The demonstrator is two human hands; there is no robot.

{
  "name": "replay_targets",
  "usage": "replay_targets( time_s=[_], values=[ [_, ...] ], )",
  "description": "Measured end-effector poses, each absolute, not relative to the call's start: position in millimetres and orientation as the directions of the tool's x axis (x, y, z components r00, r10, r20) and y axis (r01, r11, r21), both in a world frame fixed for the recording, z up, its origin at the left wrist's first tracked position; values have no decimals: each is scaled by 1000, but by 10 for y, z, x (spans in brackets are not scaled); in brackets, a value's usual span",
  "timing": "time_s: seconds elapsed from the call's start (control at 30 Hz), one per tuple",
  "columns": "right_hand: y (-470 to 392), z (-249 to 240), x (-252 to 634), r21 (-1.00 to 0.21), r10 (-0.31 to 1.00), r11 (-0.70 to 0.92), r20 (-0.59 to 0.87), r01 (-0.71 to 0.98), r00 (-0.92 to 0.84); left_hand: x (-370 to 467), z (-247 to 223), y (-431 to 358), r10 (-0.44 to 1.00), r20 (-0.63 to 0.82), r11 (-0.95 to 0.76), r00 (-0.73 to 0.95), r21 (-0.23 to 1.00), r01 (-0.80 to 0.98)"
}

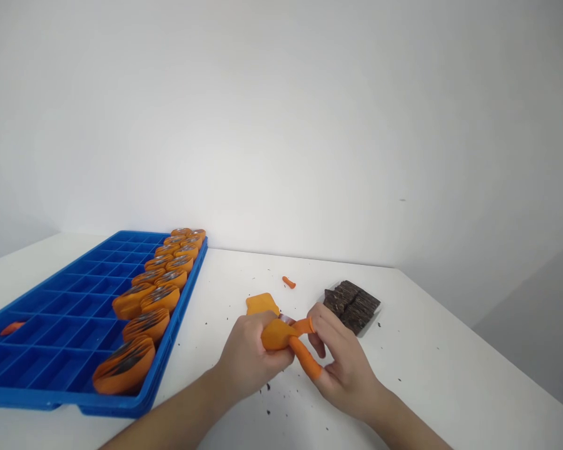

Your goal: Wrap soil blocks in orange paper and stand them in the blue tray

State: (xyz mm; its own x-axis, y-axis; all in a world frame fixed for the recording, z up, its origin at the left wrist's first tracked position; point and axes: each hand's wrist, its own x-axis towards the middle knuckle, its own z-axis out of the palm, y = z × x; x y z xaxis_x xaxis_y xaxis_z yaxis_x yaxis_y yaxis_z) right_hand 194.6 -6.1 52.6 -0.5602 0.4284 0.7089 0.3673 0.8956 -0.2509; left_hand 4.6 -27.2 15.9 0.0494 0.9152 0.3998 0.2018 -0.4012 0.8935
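Note:
My left hand (251,353) is closed around a small orange wrapper (276,334), its thumb and fingers wrapping the near side. Orange finger cots (307,356) cover the thumb and index finger of my right hand (344,362). Those two covered tips meet at the wrapper's right end, beside a small shiny, dark bit (287,319); the exact contact is partly hidden. Just beyond my left hand, a flat yellow-orange piece (261,303) lies on the table. Right of my hands is a slab of dark brown, ridged strips (356,306) on a pale sheet.
At left stands a blue compartment tray (152,390), its right columns holding several orange wrapped bundles (145,325). One left compartment contains a small orange item (12,328). A loose orange finger cot (288,282) and dark crumbs (268,412) lie on the white table (450,387). A wall rises behind.

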Motion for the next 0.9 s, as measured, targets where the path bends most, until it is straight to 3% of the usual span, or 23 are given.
replay_targets(
  time_s=[0.27,0.43,0.77,0.9],
  values=[
    [-67,488,1965,-352,541,832,689,429,-483,30,132,-263,926,370,-378,80,911,162],
    [-48,477,1964,-405,586,806,651,432,-483,31,133,-267,920,385,-392,78,889,236],
    [-61,520,1934,-318,490,862,726,395,-483,34,100,-256,902,424,-422,75,837,347],
    [-43,499,1941,-295,478,863,739,410,-476,59,60,-257,887,460,-420,-41,841,341]
  ],
)
